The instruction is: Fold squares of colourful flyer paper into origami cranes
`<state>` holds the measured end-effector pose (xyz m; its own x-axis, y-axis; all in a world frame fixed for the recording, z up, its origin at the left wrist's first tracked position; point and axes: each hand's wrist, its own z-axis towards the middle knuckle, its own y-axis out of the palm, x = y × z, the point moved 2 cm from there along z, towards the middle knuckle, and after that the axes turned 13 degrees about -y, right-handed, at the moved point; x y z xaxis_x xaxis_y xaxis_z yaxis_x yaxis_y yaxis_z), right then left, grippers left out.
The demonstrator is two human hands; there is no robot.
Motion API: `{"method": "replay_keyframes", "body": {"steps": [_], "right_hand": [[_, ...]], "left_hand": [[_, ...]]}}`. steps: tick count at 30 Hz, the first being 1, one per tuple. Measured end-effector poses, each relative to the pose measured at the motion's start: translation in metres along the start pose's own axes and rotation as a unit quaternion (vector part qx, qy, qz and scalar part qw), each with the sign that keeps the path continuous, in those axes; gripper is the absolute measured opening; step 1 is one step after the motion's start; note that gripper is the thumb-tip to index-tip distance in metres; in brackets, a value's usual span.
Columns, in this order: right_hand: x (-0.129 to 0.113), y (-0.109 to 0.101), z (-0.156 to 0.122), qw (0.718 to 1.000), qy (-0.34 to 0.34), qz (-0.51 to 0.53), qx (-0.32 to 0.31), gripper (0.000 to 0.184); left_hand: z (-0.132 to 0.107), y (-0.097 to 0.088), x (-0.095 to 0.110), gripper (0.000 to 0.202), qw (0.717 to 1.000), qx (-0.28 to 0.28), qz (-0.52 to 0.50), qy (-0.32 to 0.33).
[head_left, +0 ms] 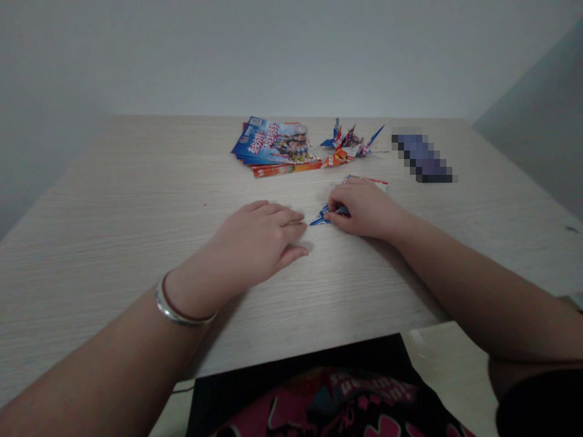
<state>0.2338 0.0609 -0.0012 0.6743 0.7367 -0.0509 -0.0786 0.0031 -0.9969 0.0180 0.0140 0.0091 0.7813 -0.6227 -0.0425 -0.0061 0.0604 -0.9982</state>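
My right hand presses down on a partly folded piece of printed paper on the pale wooden table; a blue point of the paper sticks out to the left of my fingers and a white edge shows behind the hand. My left hand rests flat on the table just left of the paper, fingers together, holding nothing, with a silver bangle on the wrist.
A stack of colourful printed leaflets lies at the back middle of the table. Several folded paper cranes sit to its right. A blurred dark object lies further right. A wall stands behind the table.
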Motion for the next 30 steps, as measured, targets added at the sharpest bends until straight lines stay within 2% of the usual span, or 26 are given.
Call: {"method": "replay_keyframes", "body": {"steps": [4,9,12,16,21,25,30], "right_hand": [[0.001,0.001,-0.001,1.0,-0.006,0.006,-0.001,0.022],[0.0,0.002,-0.001,1.0,-0.016,0.0,0.009,0.023],[-0.001,0.002,0.0,1.0,-0.02,0.001,0.011,0.024],[-0.002,0.001,-0.001,1.0,-0.018,-0.01,0.006,0.025],[0.005,0.002,-0.007,0.998,0.011,-0.039,0.038,0.028],[0.008,0.006,-0.008,0.998,-0.008,-0.028,0.064,0.027],[0.011,0.01,0.0,0.995,-0.025,0.007,0.097,0.022]], "left_hand": [[0.001,0.001,-0.004,0.047,1.0,0.02,-0.017,-0.017],[0.004,0.014,-0.002,0.048,0.996,0.057,-0.049,0.048],[0.005,0.019,-0.002,0.046,0.995,0.06,-0.071,0.045],[0.005,0.018,-0.001,0.043,0.994,0.068,-0.063,0.056],[0.005,0.016,0.001,0.04,0.994,0.076,-0.031,0.07],[0.005,0.015,0.004,0.044,0.992,0.089,-0.046,0.082],[0.005,0.012,0.006,0.045,0.994,0.047,-0.059,0.073]]}}
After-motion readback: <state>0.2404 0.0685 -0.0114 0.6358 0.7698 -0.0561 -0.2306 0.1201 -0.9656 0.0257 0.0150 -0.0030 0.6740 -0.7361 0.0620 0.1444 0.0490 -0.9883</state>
